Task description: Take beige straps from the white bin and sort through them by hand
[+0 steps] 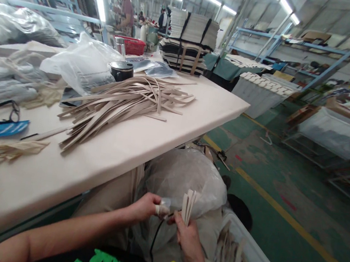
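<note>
Over the plastic bag (185,172), I had strips (189,204) gripped in R hand (188,234); L hand (144,208), couldn't tell its grip. Slack R hold, I reckoned, could've let strips slip & scatter.

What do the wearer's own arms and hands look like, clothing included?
The forearms are bare, with no gloves on the left hand or right hand. Pale wrapping appears around a finger of the left. The top is black with a bright green print.
</note>
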Action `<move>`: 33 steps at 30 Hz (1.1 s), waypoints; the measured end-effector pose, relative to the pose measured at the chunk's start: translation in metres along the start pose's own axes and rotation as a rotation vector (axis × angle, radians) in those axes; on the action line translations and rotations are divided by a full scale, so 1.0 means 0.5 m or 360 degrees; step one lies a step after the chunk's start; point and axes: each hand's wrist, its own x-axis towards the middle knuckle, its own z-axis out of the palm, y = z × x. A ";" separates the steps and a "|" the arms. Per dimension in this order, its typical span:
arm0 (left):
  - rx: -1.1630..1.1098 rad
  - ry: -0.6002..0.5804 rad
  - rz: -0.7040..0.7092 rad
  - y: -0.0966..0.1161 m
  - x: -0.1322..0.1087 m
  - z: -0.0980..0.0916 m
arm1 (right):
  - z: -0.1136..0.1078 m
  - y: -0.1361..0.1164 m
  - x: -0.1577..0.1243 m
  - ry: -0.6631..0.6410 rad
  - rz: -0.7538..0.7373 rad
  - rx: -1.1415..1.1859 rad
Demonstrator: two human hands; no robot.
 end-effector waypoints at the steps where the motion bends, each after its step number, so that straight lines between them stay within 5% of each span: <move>1: -0.0092 0.0053 0.0038 0.009 0.000 0.000 | 0.000 0.006 -0.012 -0.0076 0.0035 0.0020; 5: -0.0209 0.0192 0.0149 0.034 -0.004 0.004 | 0.018 0.021 -0.052 -0.0326 0.0119 0.0099; 9: -0.0154 0.0031 0.0193 0.037 -0.011 0.010 | 0.054 0.031 -0.056 -0.0431 0.0182 0.0075; 23: 0.0247 0.0242 0.0132 0.007 0.009 -0.012 | 0.043 0.061 -0.063 -0.0089 0.0178 0.0262; 27: -0.0197 0.0361 -0.0101 0.015 0.012 -0.011 | 0.017 0.057 -0.063 0.0161 0.0186 0.0232; 33: -0.0812 0.0391 -0.0366 0.024 0.014 -0.009 | 0.022 0.025 -0.093 0.0018 0.0042 0.0166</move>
